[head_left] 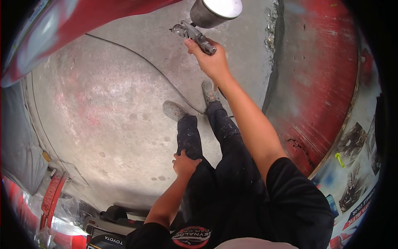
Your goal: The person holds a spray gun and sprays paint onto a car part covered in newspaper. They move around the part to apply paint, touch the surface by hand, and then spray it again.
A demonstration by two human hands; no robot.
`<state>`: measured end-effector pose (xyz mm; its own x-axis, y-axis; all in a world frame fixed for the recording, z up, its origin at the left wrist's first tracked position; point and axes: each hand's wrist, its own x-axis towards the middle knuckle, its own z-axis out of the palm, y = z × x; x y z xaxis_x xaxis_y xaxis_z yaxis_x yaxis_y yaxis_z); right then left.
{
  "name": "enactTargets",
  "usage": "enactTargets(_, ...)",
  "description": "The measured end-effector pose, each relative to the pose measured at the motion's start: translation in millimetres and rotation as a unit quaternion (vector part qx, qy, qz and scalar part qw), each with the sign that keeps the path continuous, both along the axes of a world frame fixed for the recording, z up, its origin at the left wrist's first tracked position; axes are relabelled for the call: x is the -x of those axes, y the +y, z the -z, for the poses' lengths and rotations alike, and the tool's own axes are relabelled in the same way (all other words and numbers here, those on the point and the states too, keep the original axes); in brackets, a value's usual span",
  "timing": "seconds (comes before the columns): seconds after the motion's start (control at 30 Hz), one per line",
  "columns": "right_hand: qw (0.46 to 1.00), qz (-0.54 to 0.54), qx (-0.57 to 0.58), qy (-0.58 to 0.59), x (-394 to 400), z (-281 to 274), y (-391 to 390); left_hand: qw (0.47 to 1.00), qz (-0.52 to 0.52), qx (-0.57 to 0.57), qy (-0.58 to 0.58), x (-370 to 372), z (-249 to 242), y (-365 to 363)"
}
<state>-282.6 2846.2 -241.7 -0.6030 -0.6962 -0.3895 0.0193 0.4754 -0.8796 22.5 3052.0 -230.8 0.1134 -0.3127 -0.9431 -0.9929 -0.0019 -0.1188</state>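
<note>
My right hand [213, 60] is wrapped around a metal paint spray gun [195, 35], held out ahead over the concrete floor. The gun's grey cup [207, 15] has a bright white top and is cut off by the upper frame edge. My left hand [186, 164] rests on my left trouser leg near the knee, its fingers apart and nothing in them. Closest to the gun, a glossy red car panel [120, 10] runs along the upper left.
A dark air hose [141, 56] crosses the floor to my shoes [174, 110]. On the right is a red-stained strip [315, 91] with a rough edge. Grey sheeting [20, 141] hangs at left, above a red metal bar [52, 197]. A part marked TOYOTA [110, 240] lies behind me.
</note>
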Motion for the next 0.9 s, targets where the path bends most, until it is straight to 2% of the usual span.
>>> enactTargets(0.07,1.0,-0.006,-0.011,-0.003,-2,1,-1,1.0,-0.001,-0.003,-0.001,0,1,0)
enactTargets(0.27,0.992,0.122,0.036,0.023,12,5,-3,1.0,-0.005,-0.007,-0.01,3,-2,-2)
enactTargets(0.4,0.985,0.158,0.055,0.032,16,4,-3,1.0,-0.005,-0.005,-0.005,2,0,-1)
enactTargets(0.63,0.995,0.074,0.063,0.027,-3,3,1,1.0,-0.006,-0.006,-0.005,2,1,2)
enactTargets(0.77,0.999,-0.018,-0.015,-0.041,-8,-17,13,1.0,-0.003,-0.008,-0.002,2,0,3)
enactTargets(0.9,0.999,-0.01,0.003,-0.033,-11,-8,16,1.0,-0.003,-0.014,-0.009,5,-1,4)
